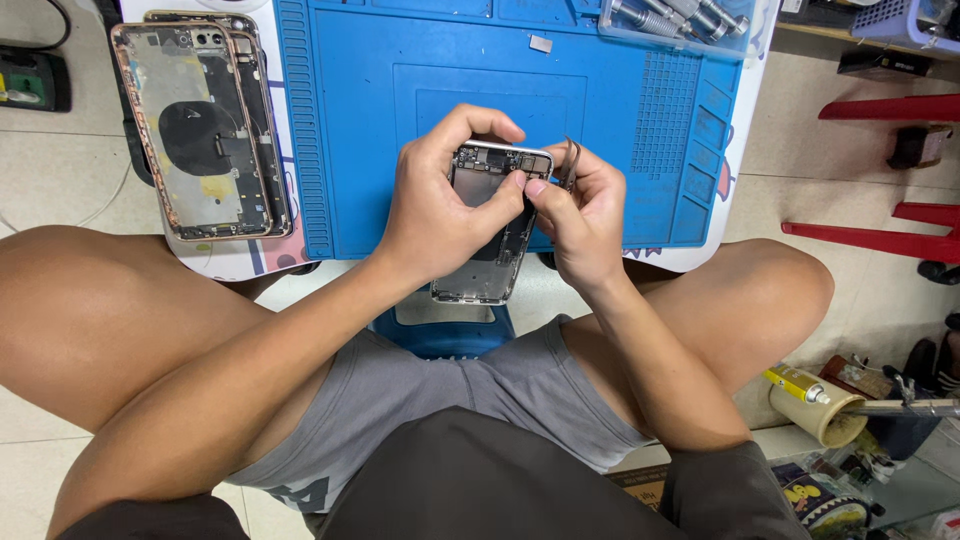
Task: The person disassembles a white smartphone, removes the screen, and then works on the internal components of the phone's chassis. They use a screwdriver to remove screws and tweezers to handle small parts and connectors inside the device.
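Left hand [440, 210] has a closed grip round an opened phone housing [487, 225], internals facing up, held above the lap at the near edge of the blue repair mat [350, 120]; thumb braces the frame, prob. to steady it. Right hand [580, 215] is pinched shut, fingertips on the housing's upper right corner, w/ metal tweezers [570, 165] tucked in the same hand, tips up. Two more gutted phone housings [200, 130] lie stacked at the worktop's left. Clear tray of tools [680, 20] sits at the far right, well apart.
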